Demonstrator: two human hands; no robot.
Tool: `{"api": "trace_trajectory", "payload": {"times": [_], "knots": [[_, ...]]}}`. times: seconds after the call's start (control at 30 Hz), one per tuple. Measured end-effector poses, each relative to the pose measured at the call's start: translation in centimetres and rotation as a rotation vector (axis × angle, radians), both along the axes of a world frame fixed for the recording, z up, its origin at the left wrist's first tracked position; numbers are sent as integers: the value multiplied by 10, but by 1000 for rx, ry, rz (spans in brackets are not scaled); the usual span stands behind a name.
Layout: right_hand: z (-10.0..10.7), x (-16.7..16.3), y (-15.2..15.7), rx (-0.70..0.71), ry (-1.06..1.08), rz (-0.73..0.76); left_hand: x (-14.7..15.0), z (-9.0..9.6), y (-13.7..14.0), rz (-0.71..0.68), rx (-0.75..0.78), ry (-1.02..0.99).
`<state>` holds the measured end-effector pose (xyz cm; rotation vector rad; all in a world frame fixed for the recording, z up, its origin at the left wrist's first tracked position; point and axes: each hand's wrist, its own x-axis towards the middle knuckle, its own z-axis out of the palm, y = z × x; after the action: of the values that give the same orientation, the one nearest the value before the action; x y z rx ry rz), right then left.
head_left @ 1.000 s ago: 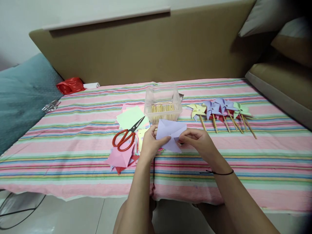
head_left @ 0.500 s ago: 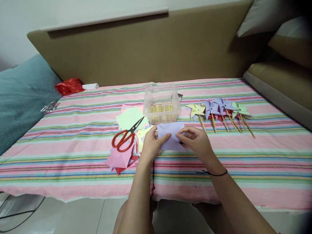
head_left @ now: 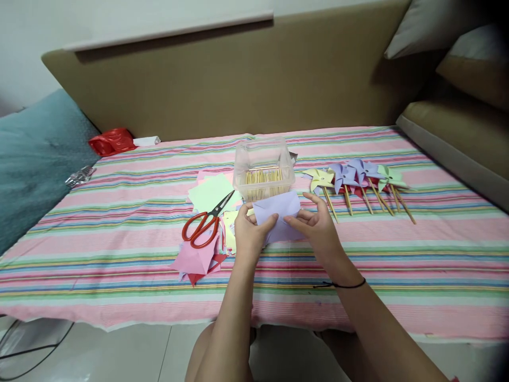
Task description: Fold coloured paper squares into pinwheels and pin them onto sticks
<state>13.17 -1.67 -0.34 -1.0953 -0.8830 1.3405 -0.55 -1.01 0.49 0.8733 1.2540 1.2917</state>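
Note:
Between my two hands is a sheet of lilac paper (head_left: 278, 208), held just in front of the clear plastic box. My left hand (head_left: 251, 232) grips its left side, thumb on top and fingers behind. On the right side, my right hand (head_left: 312, 220) pinches the paper between thumb and fingers, with the index finger raised. Red-handled scissors (head_left: 204, 223) lie to the left, on top of loose paper. Inside the clear box (head_left: 264, 191) are many short wooden sticks (head_left: 263, 176).
Several paper pinwheels (head_left: 353, 178) on sticks lie to the right. Pink paper pieces (head_left: 196, 257) and green sheets (head_left: 210, 192) are stacked at the left. A striped cloth (head_left: 119, 228) covers the seat. Farther left are a red plastic bag (head_left: 112, 142) and a blue cushion (head_left: 35, 154).
The lilac paper has risen slightly and tilted in my hands. My right index finger has lifted away from the paper, while the thumb has shifted left along it.

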Motion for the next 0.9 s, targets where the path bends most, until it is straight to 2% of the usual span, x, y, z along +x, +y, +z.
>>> {"api": "trace_trajectory", "payload": {"times": [0.27, 0.43, 0.53, 0.63, 0.8, 0.9], "knots": [[-1, -4, -1, -43, -24, -71, 5, -1, 0, 39, -14, -37], [1, 2, -1, -61, -37, -82, 4, 1, 0, -32, -21, -87], [1, 9, 1, -132, -87, -8, -3, 3, 2, 12, -8, -62], [1, 12, 2, -200, -131, 128, -13, 3, 4, 42, 48, -23], [-3, 10, 2, -209, -160, 275, -24, 0, 5, -124, 39, 21], [-3, 8, 2, -216, -154, 319, -23, -1, 4, -171, 31, 20]]}}
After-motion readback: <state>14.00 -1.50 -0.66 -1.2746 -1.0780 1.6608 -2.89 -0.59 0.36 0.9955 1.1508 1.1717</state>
